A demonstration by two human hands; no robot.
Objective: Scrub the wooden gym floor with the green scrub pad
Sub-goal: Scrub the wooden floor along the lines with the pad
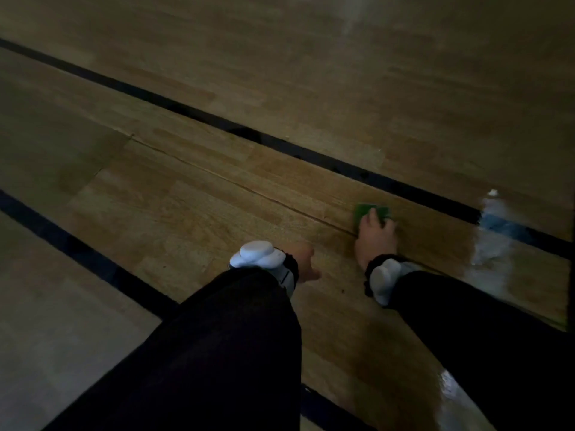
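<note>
Our right hand (375, 234) presses the green scrub pad (371, 211), under its fingers, onto the wooden floor (217, 194); left hand's (303, 259) fingers: cannot tell.

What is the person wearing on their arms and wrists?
Both arms wear long black sleeves. Each wrist has a black strap carrying a white, rounded device: one on the left wrist, one on the right wrist. The left hand and right hand are bare, without gloves.

I am wearing black sleeves (217, 353) and white wrist devices (256, 255) on black straps. Two dark painted lines (217, 119) are crossing diagonally; a wet glare patch (494, 231) is shining at right.
</note>
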